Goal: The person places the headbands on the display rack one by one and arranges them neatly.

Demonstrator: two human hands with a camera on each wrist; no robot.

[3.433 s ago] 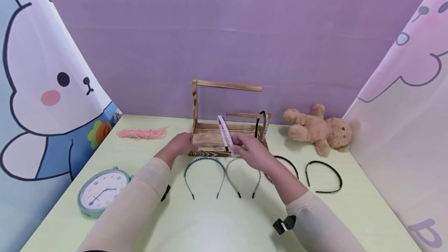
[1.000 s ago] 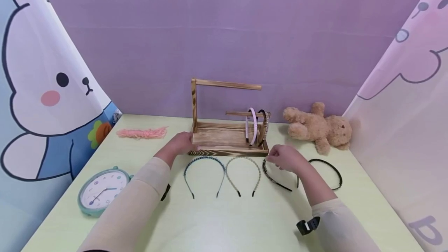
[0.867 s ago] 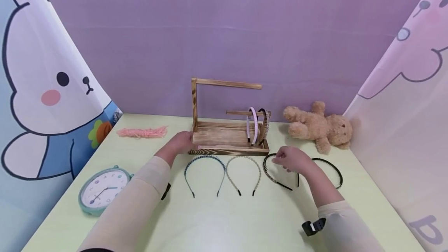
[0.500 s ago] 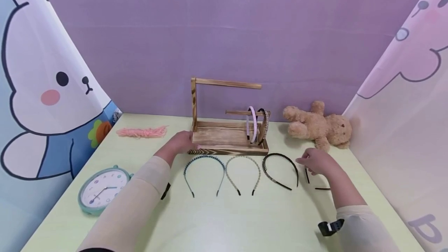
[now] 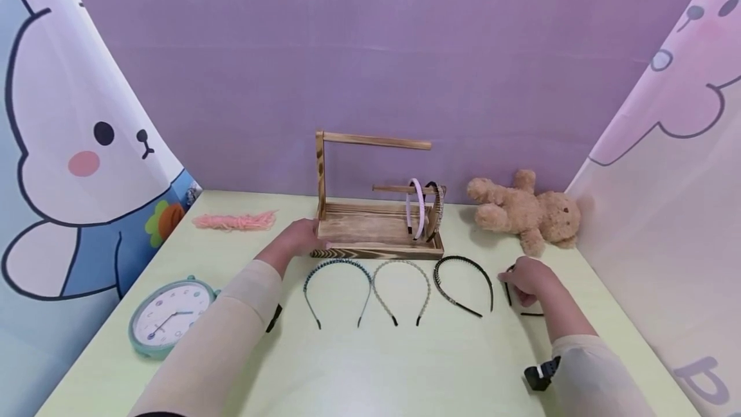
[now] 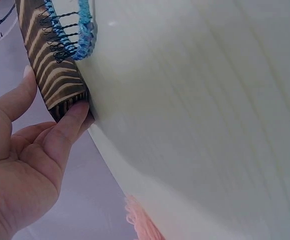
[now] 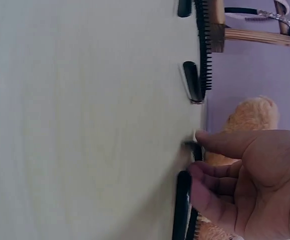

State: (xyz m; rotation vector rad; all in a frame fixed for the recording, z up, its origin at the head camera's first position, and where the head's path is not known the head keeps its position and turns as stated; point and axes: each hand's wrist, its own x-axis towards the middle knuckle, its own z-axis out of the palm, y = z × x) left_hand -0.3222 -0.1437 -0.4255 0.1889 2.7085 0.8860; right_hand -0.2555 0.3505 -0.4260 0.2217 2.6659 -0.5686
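Moved since half a second ago: right hand (image 5: 535, 280), lowered to the rightmost black headband (image 5: 531, 315). Fingers bent about that band, largely hiding it; whether pinched tight, impossible to tell. Unchanged: left hand (image 5: 298, 238), gripping the near end of the wooden rack (image 5: 370, 253). Right edge of the tabletop (image 5: 370, 372) outward of the right hand, along a printed curtain (image 5: 642, 262); rear edge beyond both hands. Widest open room nearer the body, between the forearms. Between the hands, left to right before the rack: blue headband (image 5: 338, 261), pale beaded headband (image 5: 429, 286), second black headband (image 5: 460, 257). Also between them, on the rack's lower rod: lilac headband (image 5: 422, 208) and glittery headband (image 7: 270, 15). Just beyond the right hand, teddy bear (image 5: 515, 211); left of the left hand, pink yarn (image 5: 234, 221).
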